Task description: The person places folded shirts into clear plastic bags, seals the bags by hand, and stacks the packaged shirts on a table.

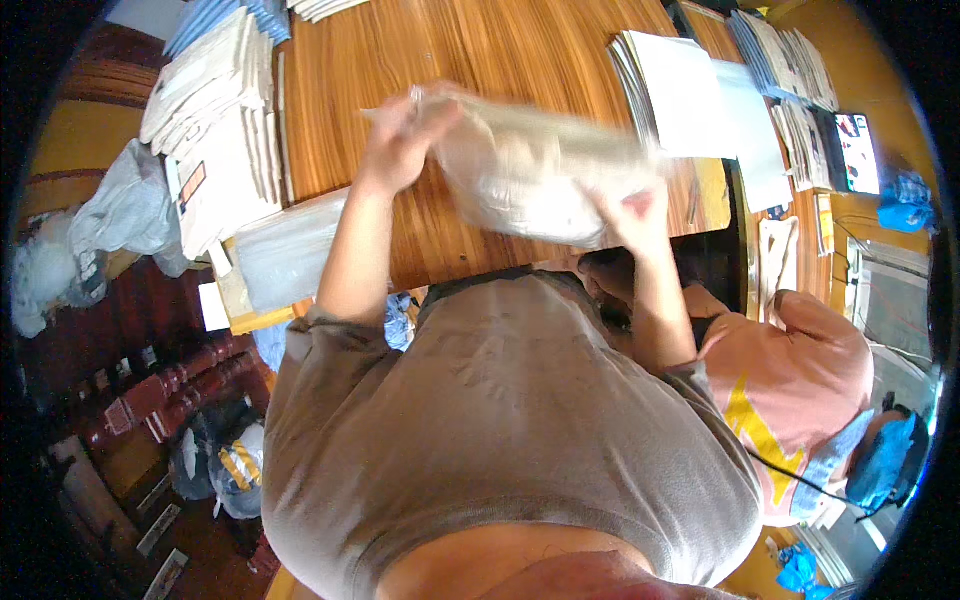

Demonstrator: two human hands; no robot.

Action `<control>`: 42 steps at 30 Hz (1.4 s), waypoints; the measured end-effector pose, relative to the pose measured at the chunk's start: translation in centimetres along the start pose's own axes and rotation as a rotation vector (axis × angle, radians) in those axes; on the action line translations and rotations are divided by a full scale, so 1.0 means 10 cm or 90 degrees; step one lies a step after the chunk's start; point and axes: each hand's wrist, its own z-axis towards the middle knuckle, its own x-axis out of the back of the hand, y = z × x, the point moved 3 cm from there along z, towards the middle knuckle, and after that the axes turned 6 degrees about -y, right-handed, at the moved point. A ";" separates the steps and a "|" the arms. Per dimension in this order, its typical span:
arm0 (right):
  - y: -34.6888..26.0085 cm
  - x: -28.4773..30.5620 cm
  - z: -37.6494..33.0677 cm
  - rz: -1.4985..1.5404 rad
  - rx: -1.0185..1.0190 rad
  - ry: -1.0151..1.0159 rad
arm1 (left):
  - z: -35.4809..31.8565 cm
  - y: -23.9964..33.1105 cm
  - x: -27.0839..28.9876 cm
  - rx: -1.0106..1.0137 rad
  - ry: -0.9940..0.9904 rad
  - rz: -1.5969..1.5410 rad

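Slippage looks the likeliest trouble here: the clear plastic bag [530,175], holding what seems to be folded pale fabric, is blurred in the upper middle of the frame, held up over the wooden counter [480,50] rather than resting on it. The left hand [400,140] is clamped on the bag's upper left corner, and the right hand [630,210] grips its lower right edge, fingers closed around the film. Smooth film pinched at only two corners could slide out of either grip, and the contents might shift toward the low end and drop on the counter or off its near edge. The flat clear bags [285,250] lying at the counter's lower left corner overhang the edge just beside the left forearm, so an elbow could brush them to the floor. The stack of white sheets [675,85] in the upper right sits close behind the raised bag and could be knocked askew. Another person in a pink shirt [790,380] sits close at the lower right, near the right elbow.
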 end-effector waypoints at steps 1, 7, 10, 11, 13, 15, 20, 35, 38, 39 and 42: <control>0.06 0.01 0.07 0.040 -0.145 -0.021 | 0.06 -0.09 0.12 0.009 0.050 -0.008; 0.74 -0.21 0.33 -0.038 -0.236 0.210 | -0.08 -0.31 -0.33 -0.033 0.430 0.502; 1.50 -0.53 -0.21 0.114 -0.398 0.027 | -0.19 -0.84 -0.83 0.039 0.163 0.726; 1.49 -0.62 -0.46 0.041 -0.421 -0.204 | -0.26 -1.06 -0.97 0.055 0.125 0.796; 0.95 -0.69 -0.63 -0.141 -0.408 -0.615 | -0.36 -1.41 -1.11 0.159 0.081 0.820; 0.59 -0.53 -0.54 -0.169 -0.301 -0.611 | -0.42 -1.49 -1.25 0.183 0.062 0.888; 0.88 -0.01 -0.05 -0.611 0.121 -0.381 | -0.19 -1.67 -0.60 0.099 -0.250 0.946; 1.33 0.48 0.51 -0.750 0.107 -0.602 | 0.23 -1.74 -1.24 -0.085 -0.385 0.941; 1.31 0.51 0.41 -0.803 0.177 -0.578 | 0.37 -1.73 -1.32 -0.103 -0.379 0.924; 1.35 0.51 0.38 -0.815 0.182 -0.570 | 0.40 -1.75 -1.34 -0.119 -0.364 0.895; 1.37 0.54 0.39 -0.867 0.220 -0.549 | 0.36 -1.81 -1.33 -0.093 -0.451 0.882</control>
